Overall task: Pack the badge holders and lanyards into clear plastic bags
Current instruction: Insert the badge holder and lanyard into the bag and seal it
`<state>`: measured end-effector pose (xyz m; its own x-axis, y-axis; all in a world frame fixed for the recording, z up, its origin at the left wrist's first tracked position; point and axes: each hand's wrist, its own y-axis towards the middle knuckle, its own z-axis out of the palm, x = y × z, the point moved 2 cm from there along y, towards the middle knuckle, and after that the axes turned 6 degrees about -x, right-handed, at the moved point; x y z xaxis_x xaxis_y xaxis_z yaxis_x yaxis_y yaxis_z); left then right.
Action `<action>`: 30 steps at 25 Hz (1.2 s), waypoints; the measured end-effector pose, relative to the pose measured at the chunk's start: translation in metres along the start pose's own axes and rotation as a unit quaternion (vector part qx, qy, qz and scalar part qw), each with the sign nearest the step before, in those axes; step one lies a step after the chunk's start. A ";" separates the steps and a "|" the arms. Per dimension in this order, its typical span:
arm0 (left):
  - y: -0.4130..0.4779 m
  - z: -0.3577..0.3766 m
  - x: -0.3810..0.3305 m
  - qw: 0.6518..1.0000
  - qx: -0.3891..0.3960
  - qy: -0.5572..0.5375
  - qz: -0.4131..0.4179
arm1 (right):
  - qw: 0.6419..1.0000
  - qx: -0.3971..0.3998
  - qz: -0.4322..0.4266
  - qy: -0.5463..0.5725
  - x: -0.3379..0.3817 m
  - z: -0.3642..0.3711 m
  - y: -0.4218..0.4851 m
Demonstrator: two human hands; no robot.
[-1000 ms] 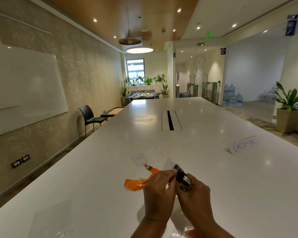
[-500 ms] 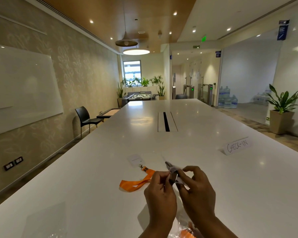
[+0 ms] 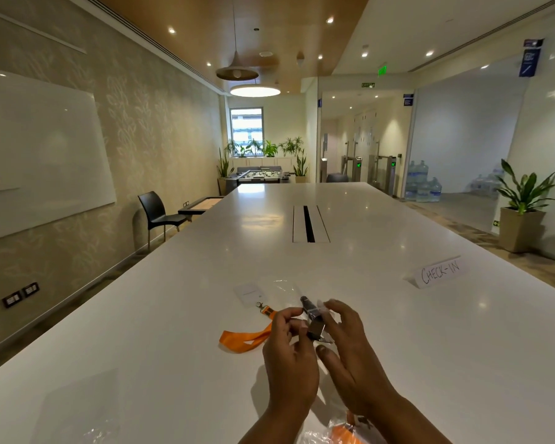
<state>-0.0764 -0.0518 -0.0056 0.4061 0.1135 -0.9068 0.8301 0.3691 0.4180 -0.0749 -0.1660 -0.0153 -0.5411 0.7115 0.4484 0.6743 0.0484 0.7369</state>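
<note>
Both hands meet over the near middle of the white table (image 3: 398, 315). My left hand (image 3: 290, 357) and my right hand (image 3: 350, 354) pinch a small dark rolled lanyard (image 3: 313, 322) wrapped in a clear plastic bag; the bag is hard to make out. To the left lies an orange lanyard (image 3: 245, 338), its metal clip joined to a clear badge holder (image 3: 250, 293) with a white card, flat on the table. A filled bag with orange contents (image 3: 343, 432) sits under my right wrist at the bottom edge.
A folded "CHECK-IN" paper sign (image 3: 439, 272) stands to the right. Empty clear bags (image 3: 87, 415) lie at the near left. A cable slot (image 3: 309, 223) runs down the table's middle. A black chair (image 3: 157, 211) stands by the left wall.
The dark lanyard roll has turned between my fingers and now sits lower and more upright. My right fingers have spread wider. The head view has shifted slightly left.
</note>
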 end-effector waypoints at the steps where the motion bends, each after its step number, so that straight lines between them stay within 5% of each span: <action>1: 0.000 0.000 -0.001 1.000 0.008 0.005 0.000 | 1.000 0.001 -0.005 0.030 0.000 0.000 0.000; 8: -0.004 0.002 -0.006 0.998 0.029 -0.045 0.027 | 0.995 -0.082 -0.057 -0.026 0.002 -0.011 0.001; 16: -0.005 -0.001 -0.013 0.990 -0.030 0.087 0.105 | 0.989 -0.068 -0.095 -0.094 0.011 -0.009 0.001; 24: -0.002 -0.002 -0.012 0.978 -0.027 0.128 0.160 | 0.998 -0.061 0.025 -0.019 0.010 -0.005 -0.002; 30: -0.004 0.000 -0.010 0.978 -0.034 0.141 0.151 | 0.995 -0.047 -0.081 -0.046 0.011 -0.001 0.000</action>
<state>-0.0836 -0.0548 0.0014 0.4988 0.4724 -0.7266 0.6577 0.3397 0.6724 -0.0816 -0.1588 -0.0103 -0.5875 0.7607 0.2760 0.5307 0.1046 0.8411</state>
